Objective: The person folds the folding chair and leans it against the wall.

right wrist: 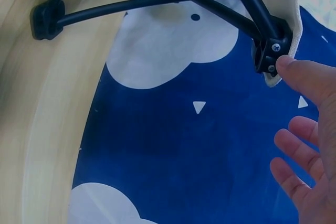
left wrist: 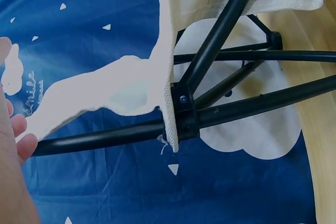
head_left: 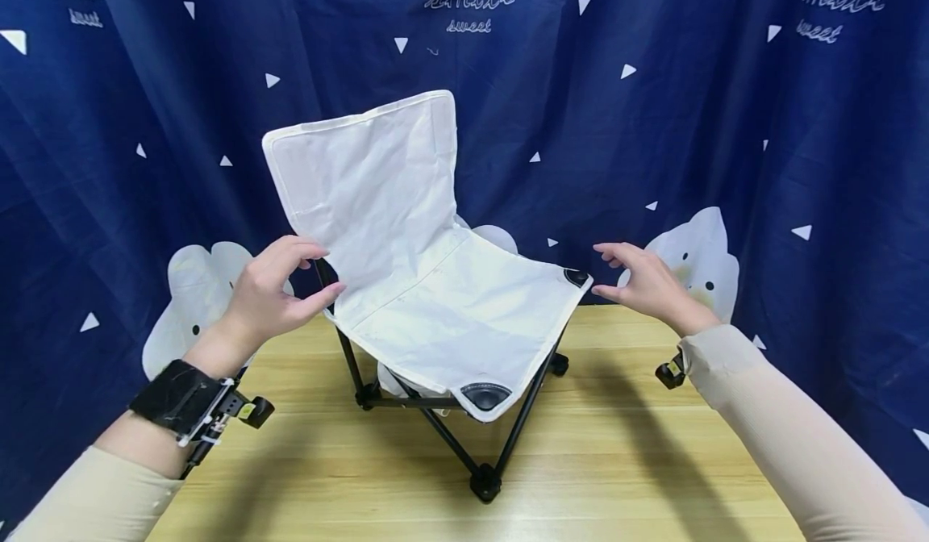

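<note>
A small folding chair (head_left: 464, 292) with a white fabric seat and backrest stands unfolded on black tube legs, its back toward the left. Beside the lower backrest is my left hand (head_left: 279, 288), thumb and fingers spread apart around nothing. In the left wrist view its fingertips show at the edge, near the black back tube (left wrist: 100, 139). My right hand (head_left: 648, 282) is off the seat's far right corner, fingers loosely bent and thumb apart. The right wrist view shows its thumb overlapping the black corner joint (right wrist: 273, 51), with the other fingers free.
The chair's feet rest on a light wooden table (head_left: 319, 477). Behind it hangs a dark blue curtain (head_left: 551, 106) printed with white triangles, clouds and lettering. A wrist camera (head_left: 254, 411) is strapped to the left wrist, another small camera (head_left: 671, 371) to the right.
</note>
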A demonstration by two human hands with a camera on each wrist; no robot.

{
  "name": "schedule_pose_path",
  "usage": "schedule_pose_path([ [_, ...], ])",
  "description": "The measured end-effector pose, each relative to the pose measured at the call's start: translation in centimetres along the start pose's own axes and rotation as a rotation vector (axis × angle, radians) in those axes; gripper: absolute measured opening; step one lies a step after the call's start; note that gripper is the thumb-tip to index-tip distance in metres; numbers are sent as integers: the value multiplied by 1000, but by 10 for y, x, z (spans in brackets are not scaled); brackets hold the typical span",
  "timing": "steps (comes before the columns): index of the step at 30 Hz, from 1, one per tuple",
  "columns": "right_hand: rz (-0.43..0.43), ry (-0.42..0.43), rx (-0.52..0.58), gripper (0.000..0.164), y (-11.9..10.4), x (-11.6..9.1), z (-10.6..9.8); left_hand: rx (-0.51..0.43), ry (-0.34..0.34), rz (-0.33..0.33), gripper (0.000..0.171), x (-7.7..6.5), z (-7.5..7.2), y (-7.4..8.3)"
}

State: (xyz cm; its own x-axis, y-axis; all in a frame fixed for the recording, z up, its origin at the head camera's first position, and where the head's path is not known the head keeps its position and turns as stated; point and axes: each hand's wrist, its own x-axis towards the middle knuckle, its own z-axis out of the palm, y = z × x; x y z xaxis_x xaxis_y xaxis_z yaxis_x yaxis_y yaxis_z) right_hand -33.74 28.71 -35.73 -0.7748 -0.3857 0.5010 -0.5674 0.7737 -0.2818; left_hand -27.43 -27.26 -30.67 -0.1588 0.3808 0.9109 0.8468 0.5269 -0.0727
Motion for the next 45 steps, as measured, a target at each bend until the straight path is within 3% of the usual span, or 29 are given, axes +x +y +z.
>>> schedule_pose_path([
  [10, -1, -3, 1, 68, 0, 0, 1, -24, -36, 43, 56, 2, 9, 6],
  [16, -5, 1, -1, 68, 1, 0, 3, -47, -91, 58, 55, 4, 13, 10],
  [23, -31, 18, 3, 65, 1, 2, 6, -42, -123, 127, 55, 3, 21, 10],
  [37, -52, 9, 9, 64, -1, 1, 7, -67, -258, 95, 57, 1, 34, 23],
  [45, -109, 33, -3, 59, 0, -1, 13, -70, -278, 119, 57, 0, 38, 25],
])
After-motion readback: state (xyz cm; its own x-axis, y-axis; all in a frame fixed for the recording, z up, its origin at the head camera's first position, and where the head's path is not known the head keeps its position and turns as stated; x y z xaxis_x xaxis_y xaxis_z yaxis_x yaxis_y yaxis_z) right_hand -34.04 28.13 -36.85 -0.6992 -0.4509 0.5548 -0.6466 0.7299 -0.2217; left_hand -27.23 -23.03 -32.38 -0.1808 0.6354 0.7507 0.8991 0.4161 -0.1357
